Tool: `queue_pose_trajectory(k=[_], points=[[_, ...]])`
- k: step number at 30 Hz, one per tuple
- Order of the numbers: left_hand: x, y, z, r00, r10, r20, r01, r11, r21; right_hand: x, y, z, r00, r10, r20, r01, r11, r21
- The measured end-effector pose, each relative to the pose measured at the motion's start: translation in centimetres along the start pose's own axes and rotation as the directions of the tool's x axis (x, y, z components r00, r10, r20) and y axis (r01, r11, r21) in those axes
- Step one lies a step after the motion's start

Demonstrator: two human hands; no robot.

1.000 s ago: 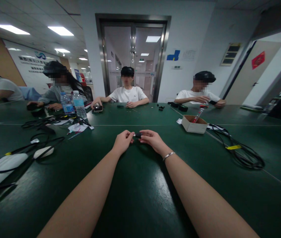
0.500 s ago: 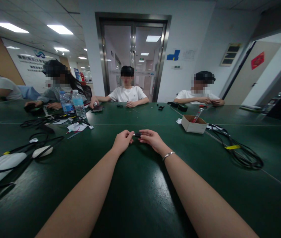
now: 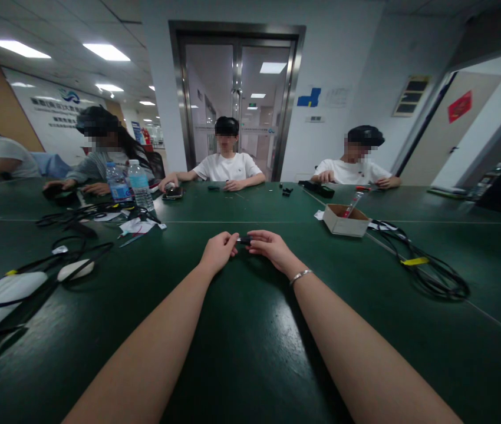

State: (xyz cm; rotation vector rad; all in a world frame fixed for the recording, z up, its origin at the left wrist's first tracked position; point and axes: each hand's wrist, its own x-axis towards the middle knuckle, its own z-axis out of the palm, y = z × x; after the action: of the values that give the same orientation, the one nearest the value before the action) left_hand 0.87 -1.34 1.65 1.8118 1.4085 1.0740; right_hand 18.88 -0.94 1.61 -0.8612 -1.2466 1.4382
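Both of my hands meet over the green table (image 3: pixel 241 306), holding a small black object with a silvery end (image 3: pixel 244 240) level between them. My left hand (image 3: pixel 218 252) pinches its left, silvery end with thumb and fingertips. On the black right end, my right hand (image 3: pixel 272 248) is closed with bent fingers. The object's kind is too small to tell, and the fingertips cover both of its ends. A silver bracelet (image 3: pixel 300 277) circles my right wrist.
To the right stand an open cardboard box (image 3: pixel 345 227) with a red-topped tube (image 3: pixel 354 202) and a coiled black cable (image 3: pixel 436 277). Cables, a white mouse (image 3: pixel 76 270), papers (image 3: pixel 138 227) and two water bottles (image 3: pixel 139 185) lie or stand left. Several people sit opposite.
My hands and the small black object have stayed put. The person at the far right has moved one hand left to a black thing on the table.
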Motion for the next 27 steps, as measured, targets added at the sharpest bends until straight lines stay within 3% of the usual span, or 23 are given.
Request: queue_pose_trajectory(k=[27], points=[[-0.02,-0.2,-0.26,0.999,-0.038,-0.015,0.039,0.994,0.105,-0.23,-0.26,-0.25,0.997,-0.012,0.081,0.015,0.999,-0.037]])
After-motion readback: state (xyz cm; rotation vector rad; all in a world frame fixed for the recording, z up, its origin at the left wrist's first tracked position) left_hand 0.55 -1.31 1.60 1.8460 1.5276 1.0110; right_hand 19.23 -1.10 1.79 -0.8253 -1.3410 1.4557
